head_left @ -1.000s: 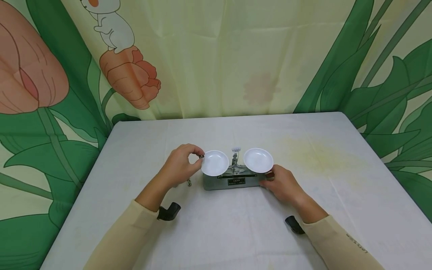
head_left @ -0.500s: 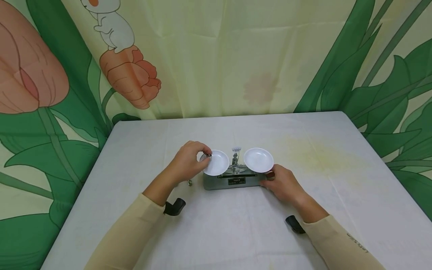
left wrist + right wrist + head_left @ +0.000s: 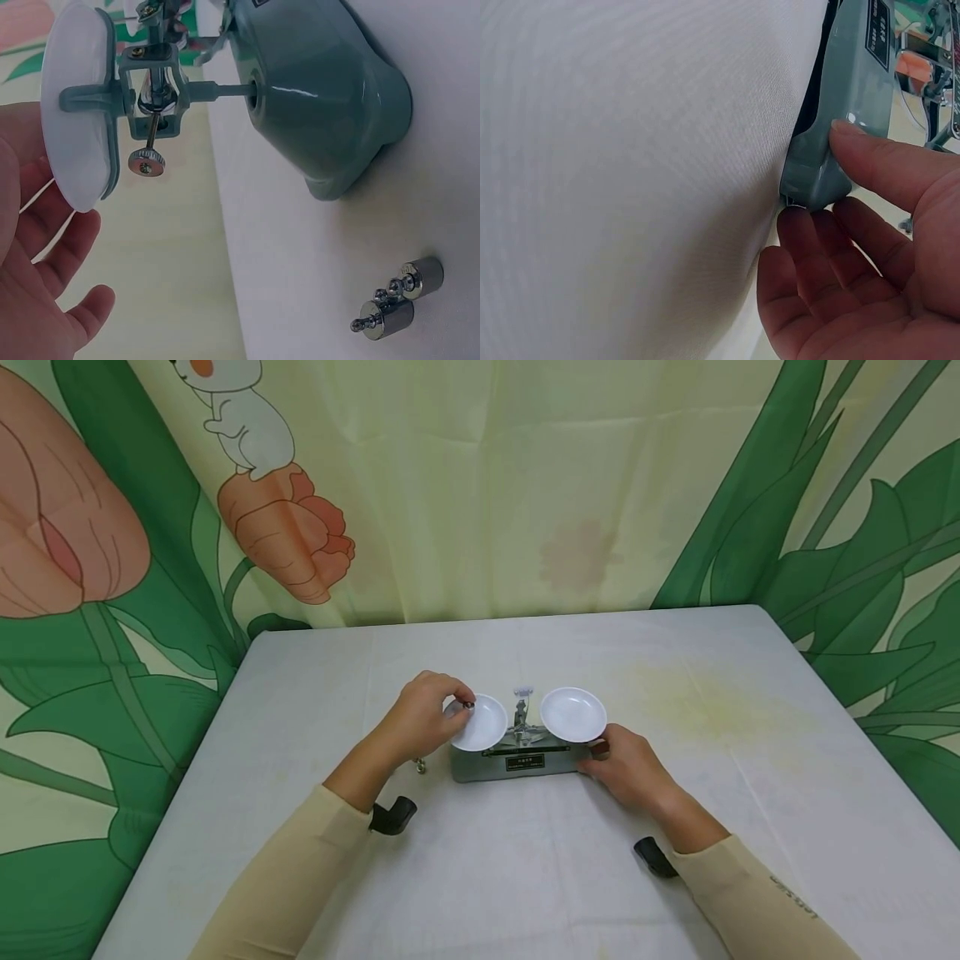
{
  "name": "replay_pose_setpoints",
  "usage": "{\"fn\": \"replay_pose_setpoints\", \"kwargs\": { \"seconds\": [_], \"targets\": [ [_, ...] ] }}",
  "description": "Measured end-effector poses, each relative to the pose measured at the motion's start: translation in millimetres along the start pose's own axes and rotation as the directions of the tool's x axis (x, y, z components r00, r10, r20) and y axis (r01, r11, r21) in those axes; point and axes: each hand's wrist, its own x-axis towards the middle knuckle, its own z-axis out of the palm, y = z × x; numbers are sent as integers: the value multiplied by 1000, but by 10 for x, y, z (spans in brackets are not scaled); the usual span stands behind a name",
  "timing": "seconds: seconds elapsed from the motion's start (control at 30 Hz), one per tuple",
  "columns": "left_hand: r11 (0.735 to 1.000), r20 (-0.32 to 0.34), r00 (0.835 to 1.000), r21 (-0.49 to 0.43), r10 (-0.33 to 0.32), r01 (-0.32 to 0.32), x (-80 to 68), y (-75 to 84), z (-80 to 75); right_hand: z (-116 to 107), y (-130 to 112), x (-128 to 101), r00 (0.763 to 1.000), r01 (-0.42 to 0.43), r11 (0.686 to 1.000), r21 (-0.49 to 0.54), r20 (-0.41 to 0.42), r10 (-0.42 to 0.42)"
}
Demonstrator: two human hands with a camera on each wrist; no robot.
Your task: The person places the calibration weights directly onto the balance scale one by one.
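A grey-green balance scale (image 3: pixel 480 767) stands on the table with two white pans. My left hand (image 3: pixel 426 717) is over the left pan (image 3: pixel 489 731), pinching a small metal weight (image 3: pixel 468 704) between thumb and fingers. In the left wrist view that pan (image 3: pixel 73 97) hides the pinched weight and some fingertips. With thumb on the front and fingers at the end, my right hand (image 3: pixel 630 770) grips the right end of the scale's base (image 3: pixel 817 161). The right pan (image 3: pixel 573 714) holds nothing visible.
Shiny metal weights (image 3: pixel 390 319) stand on the white-covered table (image 3: pixel 525 868) left of the scale, close to my left wrist. A printed curtain (image 3: pixel 480 510) hangs behind the table's far edge.
My left hand has moved right, carrying the small weight from the left pan's outer rim to over the pan. My right hand stays at the base.
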Motion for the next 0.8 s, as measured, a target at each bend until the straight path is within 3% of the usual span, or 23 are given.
{"fn": "replay_pose_setpoints", "kwargs": {
  "seconds": [0.23,0.8],
  "targets": [
    [998,15,1000,62,-13,12,13,-3,32,5,5,2,1000,-1,1000,6,4,1],
    [998,24,998,45,-51,50,11,-11,73,1,-11,-10,1000,-10,1000,16,15,10]
  ]
}}
